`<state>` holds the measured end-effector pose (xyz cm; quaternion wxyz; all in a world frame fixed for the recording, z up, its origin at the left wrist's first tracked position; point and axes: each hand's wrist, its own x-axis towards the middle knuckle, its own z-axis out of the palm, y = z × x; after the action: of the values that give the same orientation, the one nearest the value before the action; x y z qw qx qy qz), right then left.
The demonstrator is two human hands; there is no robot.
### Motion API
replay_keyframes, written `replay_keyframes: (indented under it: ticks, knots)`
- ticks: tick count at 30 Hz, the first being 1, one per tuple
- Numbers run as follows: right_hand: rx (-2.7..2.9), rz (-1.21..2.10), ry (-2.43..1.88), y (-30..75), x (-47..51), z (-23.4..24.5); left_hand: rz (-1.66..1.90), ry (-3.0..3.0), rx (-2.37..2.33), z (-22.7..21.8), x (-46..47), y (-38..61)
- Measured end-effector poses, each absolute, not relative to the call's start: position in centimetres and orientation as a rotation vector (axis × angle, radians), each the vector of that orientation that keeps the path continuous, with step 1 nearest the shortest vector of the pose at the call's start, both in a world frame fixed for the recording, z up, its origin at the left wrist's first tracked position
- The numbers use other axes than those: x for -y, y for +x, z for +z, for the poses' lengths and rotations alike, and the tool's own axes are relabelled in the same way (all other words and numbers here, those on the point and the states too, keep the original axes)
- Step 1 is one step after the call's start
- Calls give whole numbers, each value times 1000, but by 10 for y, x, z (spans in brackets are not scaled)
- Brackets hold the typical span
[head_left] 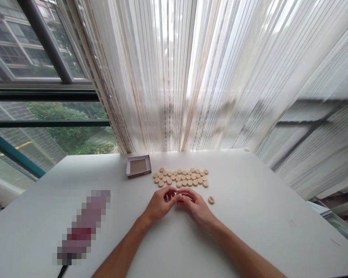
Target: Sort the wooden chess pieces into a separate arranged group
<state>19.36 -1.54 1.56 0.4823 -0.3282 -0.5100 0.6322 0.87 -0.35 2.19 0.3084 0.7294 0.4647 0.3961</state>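
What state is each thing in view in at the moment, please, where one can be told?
Left hand: curled, fingertips at the held disc
Right hand: curled, fingertips at the same disc
Held disc: partly hidden
Lone disc: flat, marked face up
Grouped discs: flat, plain faces up
Box: open, facing up
Curtain: hanging, light showing through

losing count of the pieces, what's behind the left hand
Behind the left hand lie pale round pieces, with the box to their left and the curtain beyond. Whatever the hand itself covers can't be seen.
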Motion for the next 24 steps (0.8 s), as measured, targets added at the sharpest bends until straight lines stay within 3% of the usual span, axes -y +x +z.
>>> replay_keyframes:
  ticks: [24]
  knots:
    - [1399, 1224, -1004, 194, 15, 12, 951, 1854, -1066, 22, 2, 3]
